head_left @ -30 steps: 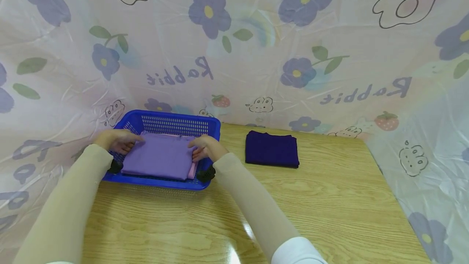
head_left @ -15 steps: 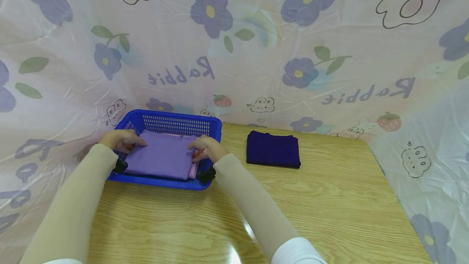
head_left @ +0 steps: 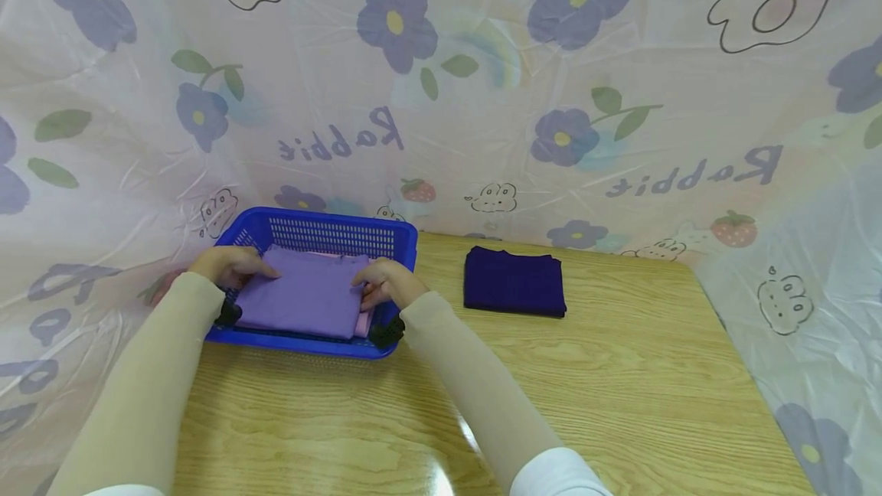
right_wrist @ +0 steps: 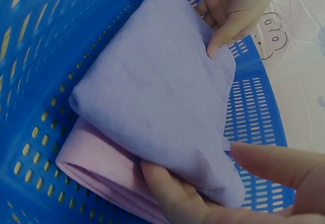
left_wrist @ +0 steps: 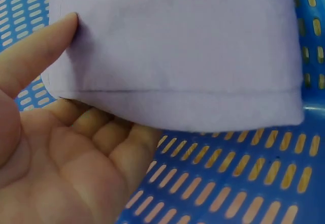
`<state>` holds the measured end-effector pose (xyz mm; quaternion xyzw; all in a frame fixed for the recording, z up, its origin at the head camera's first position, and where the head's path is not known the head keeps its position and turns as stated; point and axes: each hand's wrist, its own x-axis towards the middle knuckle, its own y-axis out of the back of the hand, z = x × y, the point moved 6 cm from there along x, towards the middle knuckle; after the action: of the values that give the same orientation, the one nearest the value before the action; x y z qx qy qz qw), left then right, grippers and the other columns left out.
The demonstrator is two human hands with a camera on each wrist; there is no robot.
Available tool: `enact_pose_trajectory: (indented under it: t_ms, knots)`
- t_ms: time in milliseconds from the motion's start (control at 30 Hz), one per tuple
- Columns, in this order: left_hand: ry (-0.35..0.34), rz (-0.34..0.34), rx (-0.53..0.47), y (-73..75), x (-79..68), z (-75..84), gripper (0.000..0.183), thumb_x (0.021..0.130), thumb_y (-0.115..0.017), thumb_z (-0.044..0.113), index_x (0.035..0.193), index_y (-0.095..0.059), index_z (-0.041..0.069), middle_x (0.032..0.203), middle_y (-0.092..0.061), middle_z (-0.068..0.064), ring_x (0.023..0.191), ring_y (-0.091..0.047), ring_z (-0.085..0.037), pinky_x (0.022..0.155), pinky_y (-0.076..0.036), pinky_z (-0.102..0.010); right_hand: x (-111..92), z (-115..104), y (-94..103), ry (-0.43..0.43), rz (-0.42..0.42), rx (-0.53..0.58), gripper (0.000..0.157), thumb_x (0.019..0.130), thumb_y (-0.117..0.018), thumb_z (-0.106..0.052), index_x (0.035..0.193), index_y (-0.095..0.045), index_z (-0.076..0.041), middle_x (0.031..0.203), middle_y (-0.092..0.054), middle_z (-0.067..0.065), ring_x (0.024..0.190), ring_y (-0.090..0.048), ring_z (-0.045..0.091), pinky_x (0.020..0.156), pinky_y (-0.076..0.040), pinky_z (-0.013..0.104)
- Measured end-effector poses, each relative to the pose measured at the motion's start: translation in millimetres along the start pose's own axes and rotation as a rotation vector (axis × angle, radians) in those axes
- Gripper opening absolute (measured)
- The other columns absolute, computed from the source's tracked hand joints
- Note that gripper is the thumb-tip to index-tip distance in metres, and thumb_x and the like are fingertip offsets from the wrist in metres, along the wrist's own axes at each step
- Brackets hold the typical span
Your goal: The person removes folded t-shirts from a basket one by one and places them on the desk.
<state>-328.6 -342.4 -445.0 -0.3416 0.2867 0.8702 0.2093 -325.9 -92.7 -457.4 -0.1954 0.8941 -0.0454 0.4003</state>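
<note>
A folded lilac cloth (head_left: 310,297) lies inside the blue plastic basket (head_left: 296,341), over a folded pink cloth (right_wrist: 101,155). My left hand (head_left: 230,265) holds the lilac cloth's left side, thumb on top and fingers tucked beneath, as the left wrist view shows. On the opposite side my right hand (head_left: 391,282) grips the same cloth, its fingers slipped between the lilac and pink layers and its thumb at the upper edge. In the right wrist view the lilac cloth's near end is raised off the pink one.
A folded dark purple cloth (head_left: 513,282) lies on the wooden table (head_left: 620,373), right of the basket. A printed plastic curtain (head_left: 462,136) hangs behind the table and along both sides. Perforated basket walls (head_left: 331,234) surround both hands.
My left hand has shifted to the right, its thumb reaching farther over the lilac cloth. The right hand has stayed nearly in place.
</note>
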Motion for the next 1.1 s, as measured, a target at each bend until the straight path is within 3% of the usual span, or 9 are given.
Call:
enact_pose_trajectory:
  t_ms: [67, 267, 300, 367, 500, 567, 733, 867, 1100]
  knots:
    - [0.0, -0.021, -0.048, -1.6, 0.6, -2.1, 0.104, 0.099, -0.06, 0.015, 0.139, 0.029, -0.019, 0.148, 0.029, -0.039, 0.141, 0.017, -0.053, 0.116, -0.005, -0.062, 20.5, 4.1, 3.0, 0.001, 0.02, -0.025, 0.082, 0.093, -0.058, 0.011, 0.159, -0.011, -0.001, 0.152, -0.026, 0.038, 0.137, -0.032, 0.052, 0.104, -0.04, 0.058]
    - [0.002, -0.042, -0.138, -8.1, 1.9, -6.3, 0.111, 0.097, -0.063, 0.015, 0.136, 0.038, -0.012, 0.146, 0.041, -0.033, 0.138, 0.028, -0.05, 0.114, 0.006, -0.062, 138.2, 23.4, 24.0, -0.01, 0.033, 0.028, 0.082, 0.089, -0.063, 0.012, 0.158, -0.021, -0.006, 0.147, -0.034, 0.039, 0.131, -0.04, 0.054, 0.092, -0.048, 0.063]
    - [0.001, -0.039, -0.138, -7.9, 2.0, -6.9, 0.111, 0.097, -0.063, 0.014, 0.137, 0.037, -0.013, 0.146, 0.04, -0.034, 0.139, 0.027, -0.05, 0.115, 0.005, -0.062, 142.4, 24.2, 24.0, -0.01, 0.037, 0.04, 0.081, 0.089, -0.063, 0.013, 0.157, -0.024, -0.006, 0.145, -0.036, 0.04, 0.13, -0.042, 0.055, 0.094, -0.047, 0.064]
    - [-0.005, -0.034, -0.13, -7.8, 1.3, -6.5, 0.111, 0.097, -0.064, 0.015, 0.138, 0.035, -0.014, 0.147, 0.037, -0.035, 0.14, 0.023, -0.052, 0.115, 0.002, -0.062, 146.2, 26.1, 23.8, -0.01, 0.036, 0.046, 0.082, 0.088, -0.065, 0.014, 0.157, -0.024, -0.006, 0.146, -0.036, 0.038, 0.13, -0.042, 0.054, 0.093, -0.047, 0.064]
    - [-0.021, -0.03, -0.098, -6.6, 0.2, -4.1, 0.108, 0.098, -0.064, 0.019, 0.14, 0.03, -0.017, 0.151, 0.026, -0.038, 0.143, 0.007, -0.053, 0.116, -0.007, -0.062, 129.4, 23.5, 22.1, -0.023, 0.03, 0.051, 0.096, 0.081, -0.072, 0.017, 0.158, -0.021, -0.008, 0.148, -0.033, 0.038, 0.126, -0.043, 0.059, 0.091, -0.045, 0.069]
    - [-0.026, -0.023, -0.087, -5.6, -0.4, -2.7, 0.109, 0.098, -0.064, 0.02, 0.14, 0.029, -0.018, 0.152, 0.024, -0.039, 0.143, 0.005, -0.054, 0.115, -0.01, -0.063, 120.9, 23.0, 19.7, -0.035, 0.024, 0.029, 0.095, 0.082, -0.072, 0.015, 0.158, -0.017, -0.001, 0.153, -0.026, 0.036, 0.13, -0.039, 0.058, 0.092, -0.044, 0.069]
    - [-0.039, -0.016, -0.097, -3.8, -0.5, -1.0, 0.111, 0.098, -0.064, 0.019, 0.139, 0.033, -0.016, 0.15, 0.03, -0.037, 0.142, 0.013, -0.053, 0.115, -0.007, -0.063, 122.1, 26.7, 16.1, -0.091, -0.002, -0.002, 0.07, 0.091, -0.065, 0.009, 0.148, -0.025, 0.017, 0.146, -0.034, 0.04, 0.132, -0.039, 0.054, 0.098, -0.042, 0.067]
    - [-0.054, -0.033, -0.125, -4.4, 0.6, -1.2, 0.109, 0.099, -0.063, 0.017, 0.137, 0.034, -0.016, 0.152, 0.027, -0.036, 0.144, 0.009, -0.052, 0.116, -0.007, -0.062, 134.2, 29.9, 16.6, -0.086, 0.001, -0.007, 0.061, 0.092, -0.063, 0.007, 0.146, -0.034, 0.014, 0.142, -0.041, 0.039, 0.13, -0.044, 0.052, 0.095, -0.044, 0.067]
    - [-0.076, -0.054, -0.153, -4.2, -0.4, -2.3, 0.109, 0.099, -0.062, 0.017, 0.136, 0.034, -0.018, 0.153, 0.021, -0.036, 0.142, -0.002, -0.05, 0.117, -0.009, -0.06, 127.3, 24.2, 17.7, -0.049, 0.017, -0.008, 0.053, 0.084, -0.068, 0.017, 0.132, -0.047, 0.015, 0.126, -0.053, 0.039, 0.112, -0.057, 0.053, 0.084, -0.05, 0.067]
